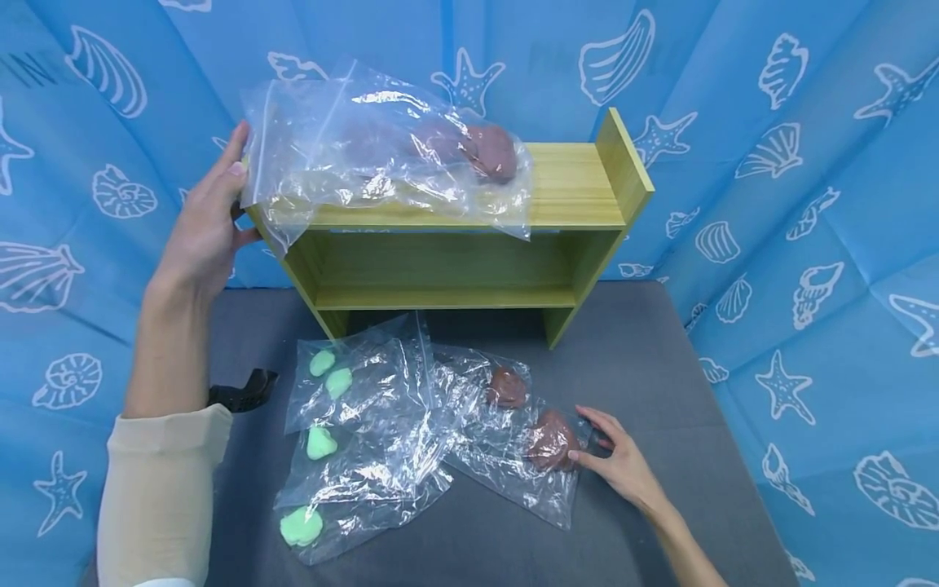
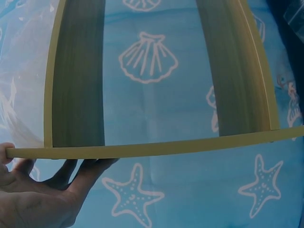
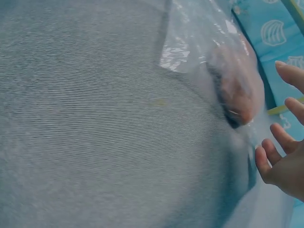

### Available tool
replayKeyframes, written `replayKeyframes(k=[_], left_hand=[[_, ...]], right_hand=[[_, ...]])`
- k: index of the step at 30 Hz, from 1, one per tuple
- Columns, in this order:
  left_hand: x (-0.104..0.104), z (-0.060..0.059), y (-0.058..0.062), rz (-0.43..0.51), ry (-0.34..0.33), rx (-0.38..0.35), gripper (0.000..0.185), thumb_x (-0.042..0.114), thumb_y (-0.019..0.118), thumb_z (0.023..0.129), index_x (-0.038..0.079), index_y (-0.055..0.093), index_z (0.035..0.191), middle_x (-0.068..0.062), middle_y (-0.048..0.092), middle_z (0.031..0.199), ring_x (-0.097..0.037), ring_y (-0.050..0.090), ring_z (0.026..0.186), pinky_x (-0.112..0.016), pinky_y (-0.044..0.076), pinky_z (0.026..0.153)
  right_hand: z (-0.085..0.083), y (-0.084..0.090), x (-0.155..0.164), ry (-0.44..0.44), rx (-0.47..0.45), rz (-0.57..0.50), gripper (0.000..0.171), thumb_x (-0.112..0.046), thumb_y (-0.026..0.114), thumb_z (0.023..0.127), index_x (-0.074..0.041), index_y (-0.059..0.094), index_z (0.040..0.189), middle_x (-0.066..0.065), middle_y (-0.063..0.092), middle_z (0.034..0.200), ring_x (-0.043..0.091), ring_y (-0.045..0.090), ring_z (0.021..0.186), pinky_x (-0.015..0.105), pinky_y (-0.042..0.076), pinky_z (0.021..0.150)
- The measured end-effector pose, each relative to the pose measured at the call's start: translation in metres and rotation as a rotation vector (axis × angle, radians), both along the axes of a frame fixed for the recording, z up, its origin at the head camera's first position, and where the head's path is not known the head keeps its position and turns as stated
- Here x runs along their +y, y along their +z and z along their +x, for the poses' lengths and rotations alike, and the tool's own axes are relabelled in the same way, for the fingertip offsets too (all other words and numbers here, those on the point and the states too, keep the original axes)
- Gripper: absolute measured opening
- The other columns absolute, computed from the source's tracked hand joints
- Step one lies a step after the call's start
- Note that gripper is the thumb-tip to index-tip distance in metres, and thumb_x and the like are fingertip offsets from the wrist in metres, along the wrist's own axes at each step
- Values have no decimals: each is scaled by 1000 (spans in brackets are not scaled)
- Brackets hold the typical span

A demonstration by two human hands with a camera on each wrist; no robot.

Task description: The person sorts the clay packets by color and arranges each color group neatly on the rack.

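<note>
While our right hand lies low on the grey table, fingers straight & relaxed w/ tips just touching the near clear bag of brown lumps — holding nothing, prob. just steadying it — two more zip bags w/ green pieces overlap beside it. Further back, our left hand is up at the left end of the wooden shelf, fingers mostly straight vs. the edge of the bag on top, thumb at the shelf end, so we can't tell if it pinches the plastic. That top bag holds brown lumps too & droops over the front edge, likely why the hand braces it.
</note>
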State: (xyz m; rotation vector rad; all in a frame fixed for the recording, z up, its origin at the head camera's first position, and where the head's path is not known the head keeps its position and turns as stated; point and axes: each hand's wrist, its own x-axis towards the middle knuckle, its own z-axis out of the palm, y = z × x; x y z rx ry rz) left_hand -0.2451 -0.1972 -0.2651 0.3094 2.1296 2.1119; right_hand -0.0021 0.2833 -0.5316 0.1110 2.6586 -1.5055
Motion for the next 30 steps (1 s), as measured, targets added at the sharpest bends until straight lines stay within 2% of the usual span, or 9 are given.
replayKeyframes(k=[6,9,17,22,30], left_hand=[[-3,3,-1,13,8,0,50,42,38,107,48,22,154,29,7,160,-1,-3,147,-69,2,113],[-2,2,0,3,6,2,50,42,37,107,48,21,154,30,6,159,0,-4,147,-69,3,113],[0,-2,1,-9,14,-13,49,43,37,107,48,21,153,33,7,158,-2,-4,147,-68,4,114],[-1,-2,1,-14,16,-22,49,43,37,107,48,22,153,33,6,158,-1,-4,147,-68,4,114],[1,-3,0,4,4,-21,48,43,37,107,48,23,153,30,9,159,-7,1,148,-68,3,114]], right_hand=[[1,-13,-7,17,-6,53,72,-20,82,83,-10,50,146,20,43,145,42,46,126,57,43,95],[2,-20,-11,-3,22,103,74,-22,85,80,-9,52,145,21,45,143,41,46,121,57,41,92],[7,-36,-24,-40,83,283,90,-40,90,71,-13,50,147,15,45,145,37,40,117,56,33,90],[9,-41,-31,-69,179,342,91,-35,93,67,-13,52,146,15,54,136,35,46,110,49,33,85],[7,-45,-37,-135,224,323,90,-23,97,61,-12,55,140,16,58,123,33,47,106,47,33,87]])
